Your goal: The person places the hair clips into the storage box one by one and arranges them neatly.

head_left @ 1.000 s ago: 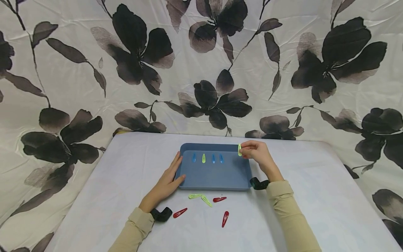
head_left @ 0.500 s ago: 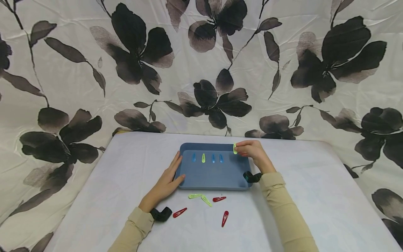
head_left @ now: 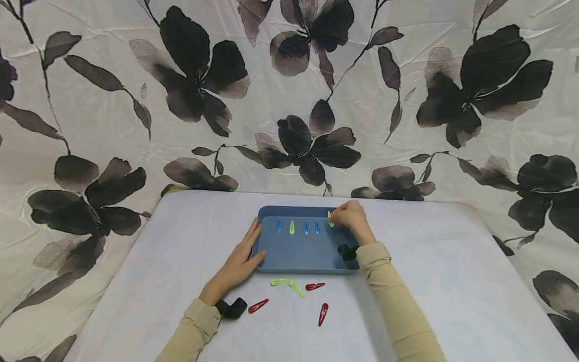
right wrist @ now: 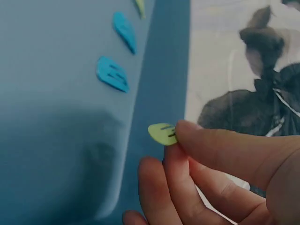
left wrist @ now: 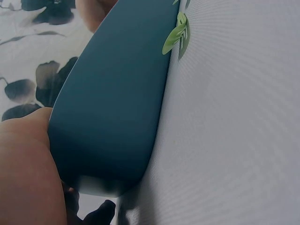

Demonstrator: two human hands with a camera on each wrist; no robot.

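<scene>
A green snap hair clip [head_left: 330,219] is pinched between the thumb and fingertips of my right hand [head_left: 353,220], over the back right part of a blue-grey tray [head_left: 307,255]. In the right wrist view the rounded end of the held clip [right wrist: 161,134] sticks out from the fingers. To its left, a row lies in the tray: a blue clip [head_left: 278,227], a green clip [head_left: 292,228] and two more blue clips [head_left: 312,228]. My left hand [head_left: 236,265] rests against the tray's left side, fingers straight along the edge and thumb at the rim.
In front of the tray two green clips [head_left: 296,288] lie on the white table [head_left: 181,261]. Near them are three red clips [head_left: 323,314], spread apart. A flowered cloth [head_left: 289,90] hangs behind the table.
My right hand has moved left over the tray with the green hair clip, and the clip is now lower, near the row. The left hand has stayed at the tray.
</scene>
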